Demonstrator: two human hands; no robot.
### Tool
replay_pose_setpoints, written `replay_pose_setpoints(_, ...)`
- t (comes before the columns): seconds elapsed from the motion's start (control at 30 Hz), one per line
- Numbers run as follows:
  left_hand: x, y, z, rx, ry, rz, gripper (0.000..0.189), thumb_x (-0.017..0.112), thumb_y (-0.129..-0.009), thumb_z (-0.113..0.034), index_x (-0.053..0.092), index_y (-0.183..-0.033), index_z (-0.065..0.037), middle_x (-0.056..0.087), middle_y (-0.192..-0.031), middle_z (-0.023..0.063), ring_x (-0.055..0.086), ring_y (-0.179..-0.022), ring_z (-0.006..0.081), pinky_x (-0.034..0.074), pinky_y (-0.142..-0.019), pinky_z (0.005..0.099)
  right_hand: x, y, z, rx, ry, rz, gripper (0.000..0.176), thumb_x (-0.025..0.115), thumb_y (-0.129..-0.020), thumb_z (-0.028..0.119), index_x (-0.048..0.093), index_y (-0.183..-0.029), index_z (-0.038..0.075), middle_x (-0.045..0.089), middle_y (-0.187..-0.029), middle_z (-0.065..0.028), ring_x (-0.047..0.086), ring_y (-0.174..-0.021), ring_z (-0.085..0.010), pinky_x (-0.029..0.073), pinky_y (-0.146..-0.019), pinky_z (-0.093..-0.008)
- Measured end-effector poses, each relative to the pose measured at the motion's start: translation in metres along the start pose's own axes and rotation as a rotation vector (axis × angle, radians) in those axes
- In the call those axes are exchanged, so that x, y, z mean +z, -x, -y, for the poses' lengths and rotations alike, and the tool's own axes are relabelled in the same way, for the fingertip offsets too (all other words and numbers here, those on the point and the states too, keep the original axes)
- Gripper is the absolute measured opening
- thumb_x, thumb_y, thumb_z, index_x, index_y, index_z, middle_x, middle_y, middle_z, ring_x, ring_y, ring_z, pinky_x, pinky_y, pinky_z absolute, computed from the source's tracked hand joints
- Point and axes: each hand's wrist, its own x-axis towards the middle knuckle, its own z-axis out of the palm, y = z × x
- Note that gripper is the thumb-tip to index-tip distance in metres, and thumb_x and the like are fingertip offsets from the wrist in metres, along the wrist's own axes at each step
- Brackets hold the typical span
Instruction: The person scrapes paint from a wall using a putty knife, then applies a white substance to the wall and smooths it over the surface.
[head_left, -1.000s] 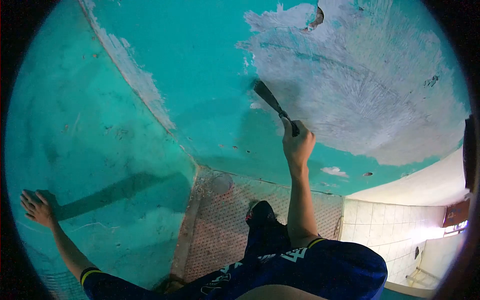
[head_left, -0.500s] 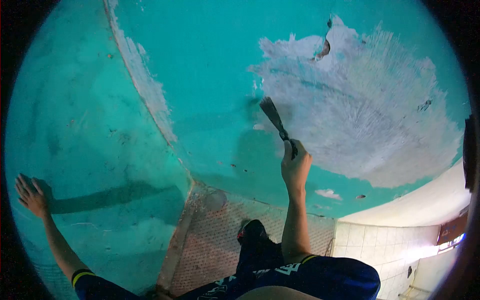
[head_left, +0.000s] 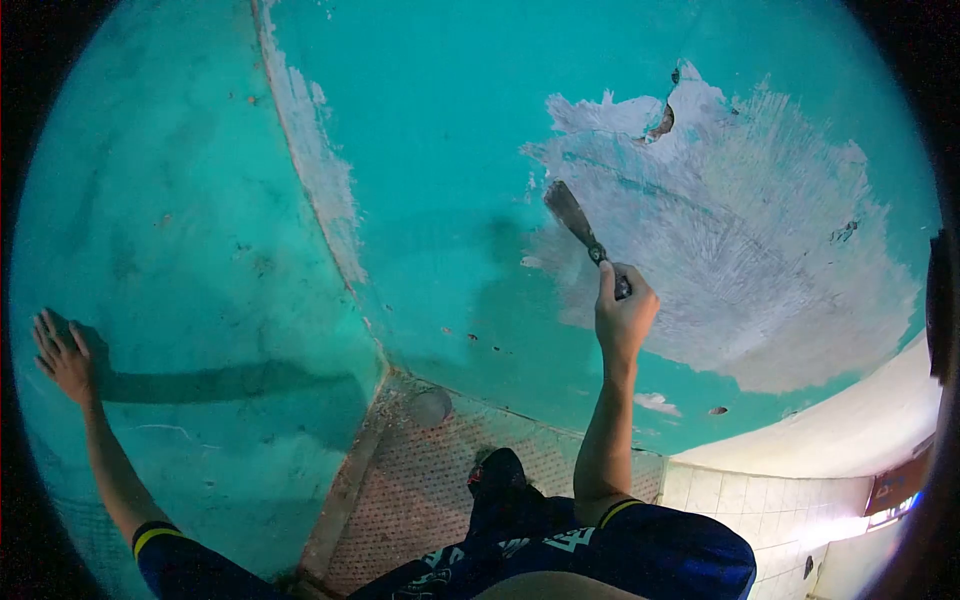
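My right hand (head_left: 626, 308) is closed around the dark handle of a putty knife (head_left: 574, 217). Its blade points up and left, over the left edge of a large scraped, whitish patch (head_left: 740, 240) on the turquoise wall (head_left: 430, 130). Near the top of that patch is a brown hole (head_left: 662, 124) with a crack above it. Far to the left, my left hand (head_left: 66, 358) lies against the adjoining green wall (head_left: 180, 250), fingers spread, holding nothing.
A whitish scraped strip (head_left: 325, 160) runs along the corner between the two walls. Below lies a reddish patterned floor (head_left: 400, 510) with a round pale spot (head_left: 431, 407) near the corner; my shoe (head_left: 497, 468) is on it. Light tiles (head_left: 740, 500) cover the floor at the right.
My right hand and the putty knife have moved slightly right across the patch, and the blade has turned to show more of its flat face. My left hand stays on the wall.
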Motion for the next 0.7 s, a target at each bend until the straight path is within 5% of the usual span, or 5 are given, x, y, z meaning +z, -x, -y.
replay_pose_setpoints(0.13,-0.004,-0.004,-0.003,0.011,0.036,-0.013,0.058,0.049,-0.099,-0.042,0.03,-0.152,-0.026,0.033,-0.155,-0.0039,0.031,-0.143,0.018,0.027,-0.113,0.0504,0.023,-0.011,0.003,-0.141,-0.077,-0.039,0.024,0.067,-0.088,0.024,0.068,-0.086,0.0,0.061,-0.062,-0.018,0.056,-0.051,-0.0346,0.043,-0.053,-0.0401)
replay_pose_setpoints(0.4,-0.013,-0.009,-0.01,-0.02,0.043,0.001,0.058,0.045,-0.1,-0.044,0.028,-0.152,-0.026,0.028,-0.157,-0.003,0.027,-0.145,0.0181,0.024,-0.115,0.0527,0.01,-0.002,-0.007,-0.054,-0.069,-0.078,0.024,0.065,-0.089,0.022,0.066,-0.082,-0.001,0.058,-0.061,-0.0191,0.055,-0.052,-0.0359,0.043,-0.053,-0.0395)
replay_pose_setpoints(0.47,-0.01,-0.008,-0.008,-0.014,0.04,0.003,0.057,0.044,-0.1,-0.046,0.029,-0.152,-0.026,0.028,-0.157,-0.0029,0.027,-0.145,0.018,0.024,-0.115,0.0528,0.025,-0.004,-0.016,-0.098,-0.166,-0.01,0.023,0.064,-0.091,0.018,0.065,-0.085,-0.005,0.049,-0.058,-0.0159,0.044,-0.051,-0.0182,0.036,-0.051,-0.0349)
replay_pose_setpoints(0.67,0.001,0.003,0.004,-0.014,0.033,0.02,0.058,0.044,-0.099,-0.049,0.032,-0.151,-0.027,0.034,-0.155,-0.0027,0.031,-0.143,0.0168,0.027,-0.113,0.0512,0.007,0.045,-0.064,-0.039,-0.056,0.2,0.033,0.06,-0.093,0.023,0.058,-0.076,-0.005,0.05,-0.062,-0.0251,0.045,-0.052,-0.0406,0.039,-0.053,-0.0432)
replay_pose_setpoints(0.7,0.005,0.007,0.008,-0.003,0.055,0.016,0.058,0.044,-0.099,-0.049,0.032,-0.151,-0.027,0.034,-0.155,-0.0027,0.031,-0.143,0.0168,0.027,-0.113,0.0512,-0.001,0.064,-0.086,-0.011,-0.021,0.369,0.032,0.058,-0.094,0.023,0.058,-0.078,-0.005,0.055,-0.067,-0.0256,0.052,-0.06,-0.0435,0.041,-0.055,-0.046)
